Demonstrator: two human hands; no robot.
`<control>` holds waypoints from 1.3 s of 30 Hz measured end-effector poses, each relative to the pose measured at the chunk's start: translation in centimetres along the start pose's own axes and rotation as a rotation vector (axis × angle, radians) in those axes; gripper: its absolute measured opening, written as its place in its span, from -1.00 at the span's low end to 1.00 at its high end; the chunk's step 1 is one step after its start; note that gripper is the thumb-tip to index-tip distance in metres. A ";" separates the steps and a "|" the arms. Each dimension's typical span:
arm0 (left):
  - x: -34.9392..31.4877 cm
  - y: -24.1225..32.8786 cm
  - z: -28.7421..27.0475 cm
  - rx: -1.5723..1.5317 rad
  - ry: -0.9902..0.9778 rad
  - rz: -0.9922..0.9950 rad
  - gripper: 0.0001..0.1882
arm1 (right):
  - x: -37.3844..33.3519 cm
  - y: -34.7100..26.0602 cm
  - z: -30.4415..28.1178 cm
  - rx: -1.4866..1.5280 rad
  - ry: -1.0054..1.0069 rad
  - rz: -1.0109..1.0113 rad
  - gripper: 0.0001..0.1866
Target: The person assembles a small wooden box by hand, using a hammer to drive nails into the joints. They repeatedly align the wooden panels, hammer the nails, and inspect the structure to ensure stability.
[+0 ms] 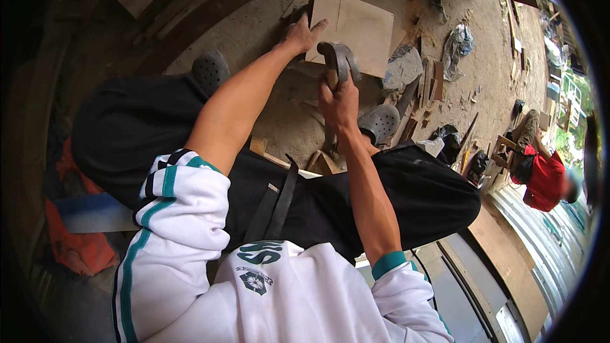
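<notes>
A pale plywood piece, squarish and box-like, with a thin line across its top, stands in front of me between my feet. My left hand grips its left edge, thumb lying on the top face and the other fingers down the side, partly hidden. My right hand is closed around the handle of a claw hammer. The hammer's dark head is raised and overlaps the plywood's near edge in the view. Most of the handle is hidden by my fist.
Long boards lie at the far left. A grey stone block, wood offcuts and a crumpled plastic bag are on the dirt floor to the right. Another person in a red shirt sits at the far right.
</notes>
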State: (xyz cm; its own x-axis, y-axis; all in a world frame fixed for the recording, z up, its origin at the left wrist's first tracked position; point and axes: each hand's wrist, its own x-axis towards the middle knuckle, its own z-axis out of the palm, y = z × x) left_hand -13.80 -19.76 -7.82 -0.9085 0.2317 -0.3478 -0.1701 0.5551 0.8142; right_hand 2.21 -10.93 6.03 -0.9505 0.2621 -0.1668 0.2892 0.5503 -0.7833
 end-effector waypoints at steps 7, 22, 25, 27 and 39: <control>0.5 -1.0 0.1 -0.073 0.089 0.084 0.03 | 0.2 -1.5 -0.7 -0.043 -0.046 0.003 -0.70; 0.5 -0.2 0.0 -0.089 -0.049 0.068 -0.02 | 0.7 -2.3 -2.4 -0.010 -0.082 0.102 -0.72; 0.2 0.0 -0.1 -0.059 -0.068 0.003 0.01 | 0.6 -4.0 -2.9 0.039 0.030 -0.017 -0.77; 0.3 -0.1 0.0 -0.013 -0.048 -0.003 0.02 | 0.3 -3.2 -2.1 0.057 0.163 -0.220 -0.78; 0.0 0.3 0.2 0.072 -0.066 -0.021 -0.02 | -0.8 -3.6 -1.8 0.063 0.220 -0.294 -0.87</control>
State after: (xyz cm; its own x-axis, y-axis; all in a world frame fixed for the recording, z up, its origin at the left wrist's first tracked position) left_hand -13.79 -19.40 -7.68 -0.8773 0.2703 -0.3967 -0.1590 0.6160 0.7715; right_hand 2.14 -11.69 10.08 -0.9427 0.2683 0.1984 -0.0067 0.5791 -0.8152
